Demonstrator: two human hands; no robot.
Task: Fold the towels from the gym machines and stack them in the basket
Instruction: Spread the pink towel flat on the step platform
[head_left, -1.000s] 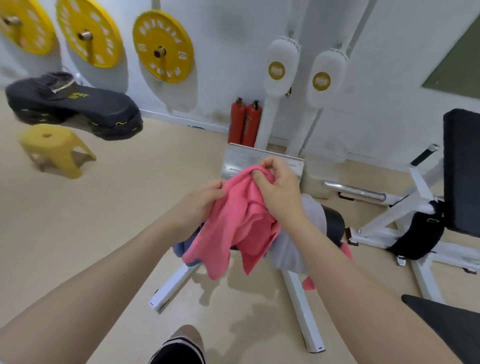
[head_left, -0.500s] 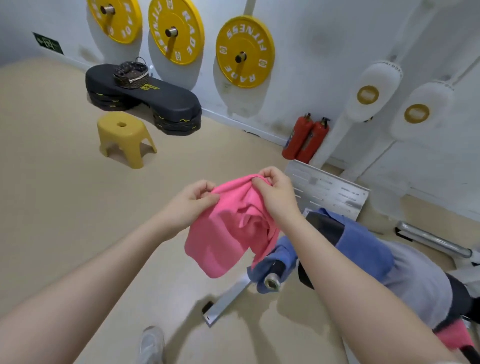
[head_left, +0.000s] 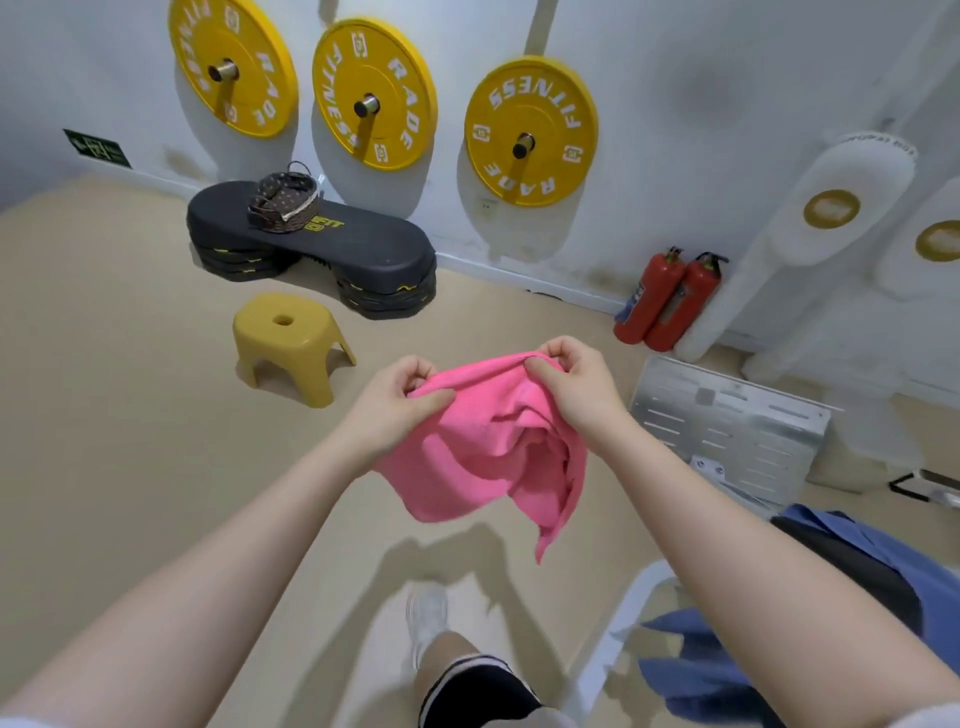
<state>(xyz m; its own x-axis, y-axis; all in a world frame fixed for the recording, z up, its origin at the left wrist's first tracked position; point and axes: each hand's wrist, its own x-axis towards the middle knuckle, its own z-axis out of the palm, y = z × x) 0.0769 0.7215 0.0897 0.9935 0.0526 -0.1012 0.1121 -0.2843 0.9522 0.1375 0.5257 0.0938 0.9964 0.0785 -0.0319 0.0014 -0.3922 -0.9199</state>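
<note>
A pink towel (head_left: 488, 452) hangs bunched in the air in front of me. My left hand (head_left: 400, 400) pinches its upper edge on the left and my right hand (head_left: 571, 384) pinches the same edge on the right. A blue towel (head_left: 878, 571) lies draped over the black pad of a gym machine at the lower right. A dark woven basket (head_left: 283, 200) with a handle stands on a black step platform (head_left: 358, 249) by the far wall.
A yellow plastic stool (head_left: 288, 343) stands on the beige floor between me and the platform. Three yellow weight plates (head_left: 530, 130) hang on the wall. Two red fire extinguishers (head_left: 670, 301) stand by the wall. A metal footplate (head_left: 727, 426) and the white machine frame (head_left: 613, 639) are at right.
My view has swung left and away from the machine, with the pink towel carried clear of it. Both hands keep their hold on its top edge and have drawn slightly apart.
</note>
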